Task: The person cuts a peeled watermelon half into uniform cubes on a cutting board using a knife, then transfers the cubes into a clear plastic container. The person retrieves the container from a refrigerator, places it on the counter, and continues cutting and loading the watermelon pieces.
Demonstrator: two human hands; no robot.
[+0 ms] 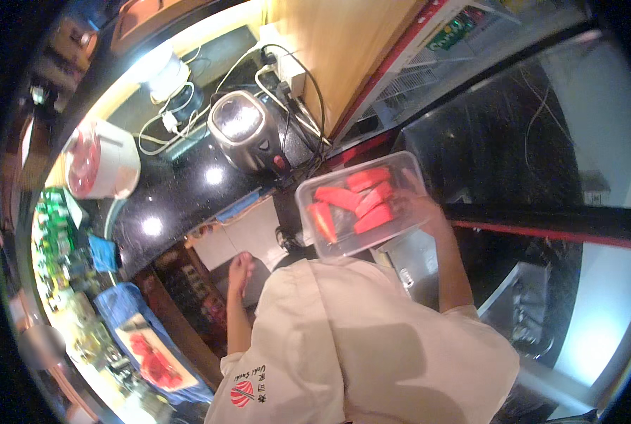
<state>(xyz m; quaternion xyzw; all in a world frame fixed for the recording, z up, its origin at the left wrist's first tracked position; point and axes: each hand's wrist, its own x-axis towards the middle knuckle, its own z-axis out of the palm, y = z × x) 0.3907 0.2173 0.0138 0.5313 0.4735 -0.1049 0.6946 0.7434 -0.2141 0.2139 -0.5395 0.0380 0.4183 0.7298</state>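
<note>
My right hand (424,209) grips the right side of a clear plastic container (342,249), held tilted in front of my body. Inside it lie several red-orange blocks (371,204) that look like raw fish. My left hand (239,273) hangs low beside my light-coloured shirt, with no object visible in it; its fingers look loosely curled, but blur hides how far. To the left, a cutting board (188,373) rests on a blue cloth (115,303) and carries sliced red pieces (154,363), apparently fish.
On the black counter (180,183) stand a black-and-silver appliance (246,132) amid trailing cables and a white tub (122,164) with a pink plastic bag. Green bottles (53,222) line the far left. A glass door (485,138) and a metal tray (522,312) are on the right.
</note>
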